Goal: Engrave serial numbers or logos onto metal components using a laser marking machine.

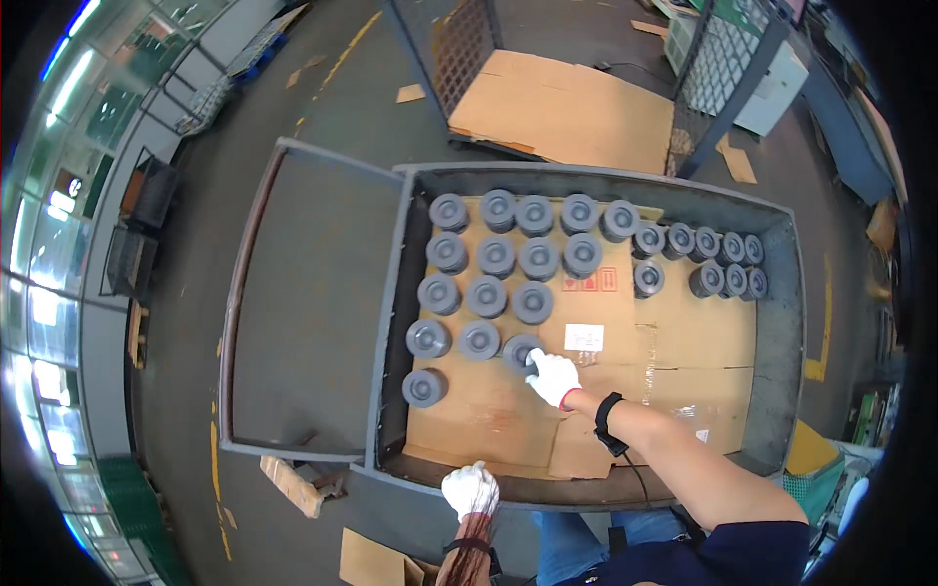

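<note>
My right hand [555, 379], in a white glove with a red cuff, is closed on a round grey piston [520, 353] standing upright on the cardboard. My glove hides part of its right side. Further pistons of the same kind stand in rows at the left of the grey metal bin [586, 176], one of them [425, 388] alone in the nearest row. My left hand [471, 488], also gloved in white, is curled over the bin's near rim, away from the pistons. Black bands go round both wrists, and a cable hangs from the right one.
A second group of pistons [705, 244] stands at the bin's far right. Cardboard [596, 410] with a white label [584, 338] lines the floor of the bin. An open metal frame [249, 293] juts out on the left. Beyond stands a mesh-sided cart [567, 103] with cardboard.
</note>
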Demonstrator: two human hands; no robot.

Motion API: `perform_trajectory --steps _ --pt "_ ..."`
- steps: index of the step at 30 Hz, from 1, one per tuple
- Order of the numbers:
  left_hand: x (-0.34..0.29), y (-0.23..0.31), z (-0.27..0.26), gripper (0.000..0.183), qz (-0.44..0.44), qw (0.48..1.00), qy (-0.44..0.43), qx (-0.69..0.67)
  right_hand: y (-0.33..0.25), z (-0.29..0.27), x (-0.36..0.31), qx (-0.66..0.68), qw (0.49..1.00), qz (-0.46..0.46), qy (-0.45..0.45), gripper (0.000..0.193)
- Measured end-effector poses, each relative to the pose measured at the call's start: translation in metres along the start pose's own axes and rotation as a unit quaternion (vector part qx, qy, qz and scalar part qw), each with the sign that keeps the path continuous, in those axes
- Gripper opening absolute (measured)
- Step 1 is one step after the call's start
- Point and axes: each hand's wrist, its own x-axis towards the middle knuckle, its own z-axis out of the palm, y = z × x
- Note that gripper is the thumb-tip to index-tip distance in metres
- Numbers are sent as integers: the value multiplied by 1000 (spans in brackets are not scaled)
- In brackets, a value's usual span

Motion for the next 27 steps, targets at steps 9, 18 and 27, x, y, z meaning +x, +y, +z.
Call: perform_trajectory --steps 9,18,27 --pt "-2 -10 13 20 8 999 34 -10 140 -79 -150 175 958 217 -63 55" --pt "3 -12 22 22 18 999 13 32 456 4 -280 374 696 522 322 46" --pt "-2 -13 18 22 14 1000 21 14 430 22 -288 474 590 603 251 69"
